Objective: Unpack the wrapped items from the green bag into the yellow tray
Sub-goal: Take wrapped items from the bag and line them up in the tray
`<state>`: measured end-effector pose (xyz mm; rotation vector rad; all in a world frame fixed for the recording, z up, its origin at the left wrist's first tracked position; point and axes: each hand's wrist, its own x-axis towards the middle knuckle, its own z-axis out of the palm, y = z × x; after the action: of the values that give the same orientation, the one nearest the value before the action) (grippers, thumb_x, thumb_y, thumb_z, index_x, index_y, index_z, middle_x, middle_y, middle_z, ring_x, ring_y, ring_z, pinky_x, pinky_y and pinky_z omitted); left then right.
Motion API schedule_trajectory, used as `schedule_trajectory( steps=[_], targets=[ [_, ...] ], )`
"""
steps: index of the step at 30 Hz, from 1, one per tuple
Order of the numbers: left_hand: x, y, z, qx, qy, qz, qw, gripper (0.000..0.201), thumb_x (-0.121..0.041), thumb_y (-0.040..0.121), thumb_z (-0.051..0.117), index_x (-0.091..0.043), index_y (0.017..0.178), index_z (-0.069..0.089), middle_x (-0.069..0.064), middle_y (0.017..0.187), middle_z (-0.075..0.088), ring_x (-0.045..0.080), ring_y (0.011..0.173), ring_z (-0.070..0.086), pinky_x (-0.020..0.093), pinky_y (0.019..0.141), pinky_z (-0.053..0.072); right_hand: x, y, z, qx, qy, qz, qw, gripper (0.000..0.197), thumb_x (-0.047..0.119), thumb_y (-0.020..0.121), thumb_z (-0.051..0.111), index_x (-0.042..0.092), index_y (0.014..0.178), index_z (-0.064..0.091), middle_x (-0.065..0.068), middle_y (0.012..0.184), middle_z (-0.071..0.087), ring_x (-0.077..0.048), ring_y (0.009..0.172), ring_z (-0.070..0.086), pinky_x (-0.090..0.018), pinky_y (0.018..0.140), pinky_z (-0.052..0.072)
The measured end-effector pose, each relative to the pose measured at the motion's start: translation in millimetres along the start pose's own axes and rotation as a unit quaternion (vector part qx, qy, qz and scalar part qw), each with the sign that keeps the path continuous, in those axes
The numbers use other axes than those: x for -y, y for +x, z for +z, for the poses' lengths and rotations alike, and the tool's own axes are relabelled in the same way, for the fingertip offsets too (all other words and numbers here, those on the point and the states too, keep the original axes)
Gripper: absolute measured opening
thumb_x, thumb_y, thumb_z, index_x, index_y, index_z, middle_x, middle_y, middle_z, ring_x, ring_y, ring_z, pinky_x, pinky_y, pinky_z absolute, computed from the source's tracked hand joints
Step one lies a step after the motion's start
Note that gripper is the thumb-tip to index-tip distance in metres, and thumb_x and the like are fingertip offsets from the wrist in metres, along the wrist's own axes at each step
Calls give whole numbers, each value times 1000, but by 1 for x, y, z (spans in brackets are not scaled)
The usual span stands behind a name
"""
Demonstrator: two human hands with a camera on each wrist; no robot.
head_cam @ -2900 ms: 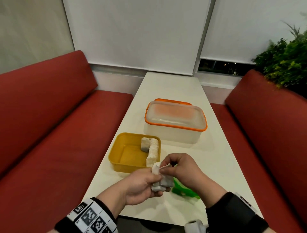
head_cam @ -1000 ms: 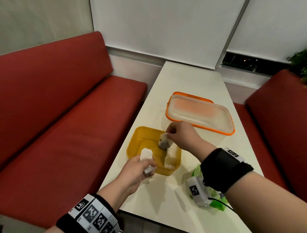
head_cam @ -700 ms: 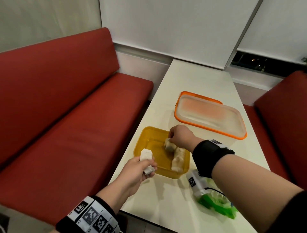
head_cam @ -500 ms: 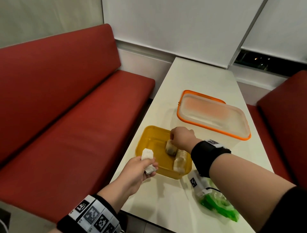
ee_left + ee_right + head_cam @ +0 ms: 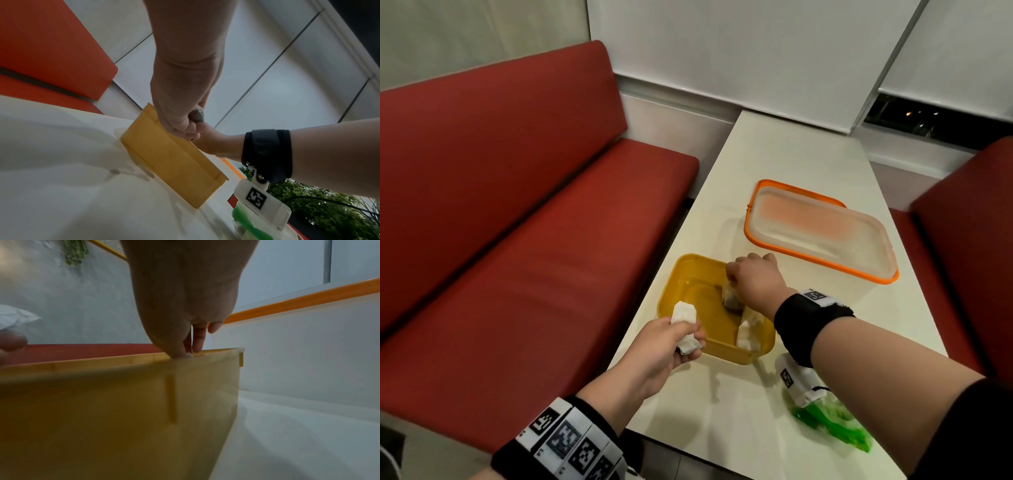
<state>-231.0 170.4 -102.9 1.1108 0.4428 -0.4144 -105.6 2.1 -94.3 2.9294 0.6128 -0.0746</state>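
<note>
Head view: the right hand (image 5: 755,281) reaches into the yellow tray (image 5: 681,274), its grip narrow, fingers curled down onto one wrapped item (image 5: 731,299) standing on the tray floor directly beneath it. Whether the fingers actually pinch the wrapper cannot be told from this view. A second wrapped item (image 5: 748,332) lies in the tray just nearward of that grip, beside the tray's right wall.

The left hand (image 5: 664,342) hovers over the tray's near-left rim, its grip closed around a third wrapped item (image 5: 683,313), whose white end protrudes above the fingers. Count of wrapped items visible: three, with two inside the tray and one held.

The green bag (image 5: 832,423) lies flat on the white desk (image 5: 791,157), near the right forearm and well behind the right grip. One clear container with an orange-rimmed lid (image 5: 822,229) stands on the desk just beyond the right grip. Two red benches (image 5: 517,205) flank the desk.

Left wrist view: the left hand (image 5: 176,104) is seen above the tray's outer wall (image 5: 170,159).

Right wrist view: the fingertips (image 5: 197,344) dip below the tray rim (image 5: 102,363).
</note>
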Motion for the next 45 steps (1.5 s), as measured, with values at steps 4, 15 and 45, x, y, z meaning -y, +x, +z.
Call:
schedule_trajectory(
  steps=[4,15,45],
  targets=[
    [0,-1,1,3,-1,-3,1000,20,-5,91,55,5,108,58,15,85,64,20,73,62,26,62,54,0,-2,0,2,1,8,1000,15,15,90,50,25,100,58,2,95,60,-21,93,49,-36,79,28],
    [1,-1,2,10,-2,-12,1000,21,0,91,50,8,109,58,22,95,64,25,78,64,26,60,56,3,-9,-19,-15,51,-3,999,25,24,90,56,27,115,57,2,112,58,-21,106,48,-38,88,33],
    [-9,12,38,-34,102,119,987,18,2,83,65,-8,98,61,12,90,68,21,70,68,24,53,54,9,-65,-63,19,343,12,939,7,13,81,66,18,77,62,5,70,58,-14,65,53,-20,55,41]
  ],
)
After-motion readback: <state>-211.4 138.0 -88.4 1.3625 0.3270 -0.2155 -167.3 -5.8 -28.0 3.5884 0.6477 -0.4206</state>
